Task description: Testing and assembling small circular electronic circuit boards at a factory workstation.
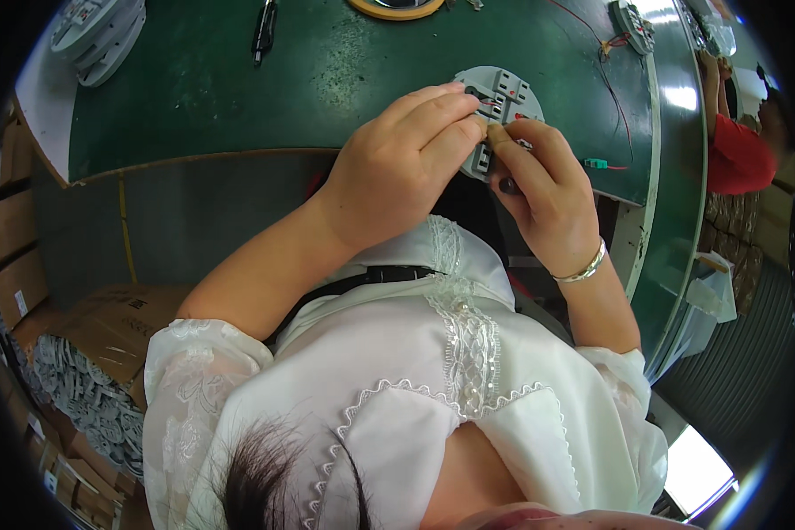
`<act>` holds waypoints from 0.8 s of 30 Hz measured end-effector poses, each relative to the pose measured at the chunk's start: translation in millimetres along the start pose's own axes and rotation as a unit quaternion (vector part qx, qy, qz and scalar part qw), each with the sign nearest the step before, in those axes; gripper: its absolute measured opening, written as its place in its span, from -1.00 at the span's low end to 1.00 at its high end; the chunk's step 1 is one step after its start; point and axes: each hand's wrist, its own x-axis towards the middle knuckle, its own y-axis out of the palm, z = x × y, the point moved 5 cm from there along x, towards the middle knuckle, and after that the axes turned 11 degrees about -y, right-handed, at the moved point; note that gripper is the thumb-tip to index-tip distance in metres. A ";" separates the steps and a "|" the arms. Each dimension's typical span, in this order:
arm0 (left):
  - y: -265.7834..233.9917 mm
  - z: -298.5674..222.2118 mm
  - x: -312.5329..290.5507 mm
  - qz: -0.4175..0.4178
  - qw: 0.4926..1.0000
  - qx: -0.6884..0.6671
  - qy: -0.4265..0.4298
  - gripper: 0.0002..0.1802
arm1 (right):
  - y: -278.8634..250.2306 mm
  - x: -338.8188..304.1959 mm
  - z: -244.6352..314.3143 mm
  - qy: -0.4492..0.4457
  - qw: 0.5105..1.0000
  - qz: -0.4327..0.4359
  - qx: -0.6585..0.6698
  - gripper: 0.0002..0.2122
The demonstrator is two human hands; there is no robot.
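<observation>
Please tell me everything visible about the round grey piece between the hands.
The round grey piece looks like plastic: a disc with raised, slotted blocks and red spots, facing up. It is at the near edge of the table; whether it rests there is unclear. The left grip and right grip appear to touch it, hiding much.

The blouse is white and lace-trimmed, the bracelet silvery.

The head-worn fisheye camera faces down at close range, covering left hand, right hand and table.
</observation>
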 end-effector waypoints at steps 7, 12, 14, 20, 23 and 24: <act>24.2 -13.8 10.6 0.004 1.000 0.013 -0.012 -0.74 | -31.7 0.2 -28.8 -0.009 0.998 0.063 -0.013 -0.58; 35.5 -16.2 24.0 0.025 1.000 0.012 -0.005 -0.66 | -83.7 8.0 -74.6 0.114 0.831 -0.348 0.419 -0.84; 42.7 -24.1 27.6 0.027 1.000 0.010 0.000 -0.66 | -69.6 9.5 -97.7 0.118 0.688 -0.435 0.569 -0.77; 55.0 -38.7 38.9 0.019 1.000 0.016 0.008 -0.68 | -31.4 22.2 -134.0 -0.408 0.482 -0.329 0.702 -0.75; 58.1 -36.7 33.5 0.022 1.000 0.010 0.008 -0.68 | -45.8 28.2 -96.7 -0.189 0.586 -0.417 0.669 -0.76; 58.5 -35.2 30.6 0.021 1.000 0.009 0.006 -0.68 | -50.4 22.5 -76.6 0.041 0.623 -0.459 0.633 -0.77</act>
